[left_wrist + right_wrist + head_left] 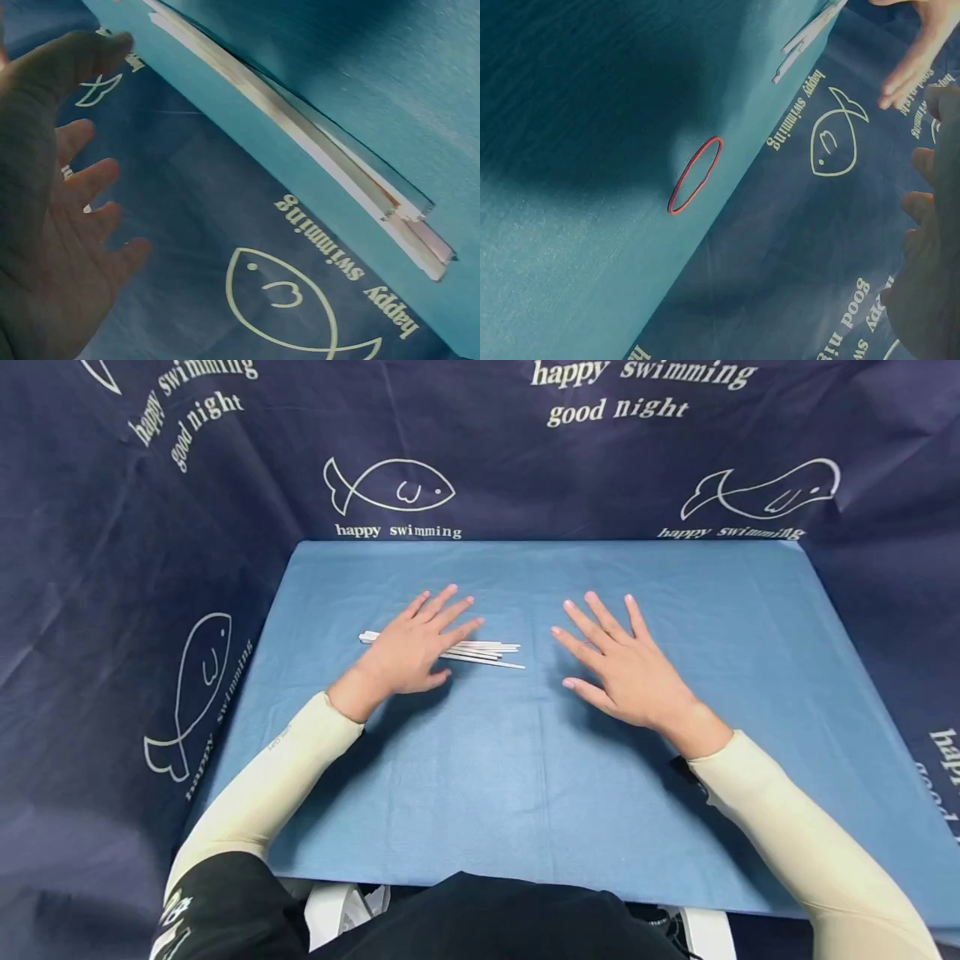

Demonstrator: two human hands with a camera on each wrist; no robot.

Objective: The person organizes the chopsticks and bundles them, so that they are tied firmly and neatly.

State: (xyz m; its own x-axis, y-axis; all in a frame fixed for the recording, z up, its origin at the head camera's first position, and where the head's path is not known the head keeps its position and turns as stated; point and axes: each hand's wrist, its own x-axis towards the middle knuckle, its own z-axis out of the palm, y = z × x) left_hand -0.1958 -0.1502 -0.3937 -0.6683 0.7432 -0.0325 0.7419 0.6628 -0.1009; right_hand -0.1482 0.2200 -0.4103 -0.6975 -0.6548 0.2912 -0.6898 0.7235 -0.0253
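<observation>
Both hands hover over the table with fingers spread, holding nothing. My left hand is above a small bundle of slim white sticks, hiding its middle in the head view. The left wrist view shows these sticks lying side by side on the cloth, apart from the hand; whether they are wrapped I cannot tell. My right hand is palm down to the right of the bundle. A red rubber band lies flat on the table in the right wrist view, hidden in the head view.
A blue cloth covers the table. Dark navy curtains with white fish drawings and lettering stand along its back and sides. The person's body is at the front edge, beside white frame parts.
</observation>
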